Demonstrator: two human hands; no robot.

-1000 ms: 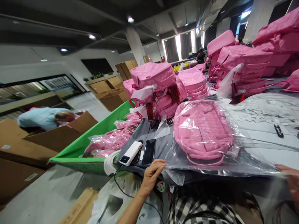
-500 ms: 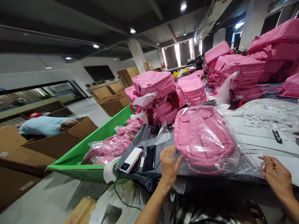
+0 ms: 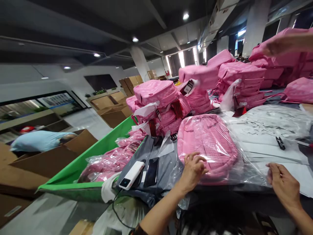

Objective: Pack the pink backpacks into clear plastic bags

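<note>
Straightening the clear plastic bag [image 3: 251, 171] looks to be the step in hand: one pink backpack [image 3: 207, 143] is wrapped in it, laid flat at the near edge of the table [image 3: 167, 176], between the two hands. The left hand [image 3: 193, 171] is rested on the backpack's lower left part, fingers bent and a bit apart; whether any film is caught under them can't be told. The right hand [image 3: 285, 186] is held by the bag's right corner, thumb and fingers narrowed almost together, though an actual pinch can't be confirmed. What's called for next, at a guess, is a proper grip on the loose film so it can be pulled flat or folded. Now the count: one white power bank [image 3: 132, 175], one black phone [image 3: 151, 172] near it, and to the right one small black tool [image 3: 280, 143] by some white sheets [image 3: 266, 153], too overlapped to be counted. One green bin [image 3: 49, 186] is parked at left, wrapped pink bundles [image 3: 110, 160] heaped inside, no number possible. Farther back, pink backpacks are stacked in several piles [image 3: 156, 93]. One co-worker's arm [image 3: 290, 44] is reached in at top right, fingers too blurred to read; one person in light blue [image 3: 40, 141] is bent over a carton [image 3: 61, 153].
</note>
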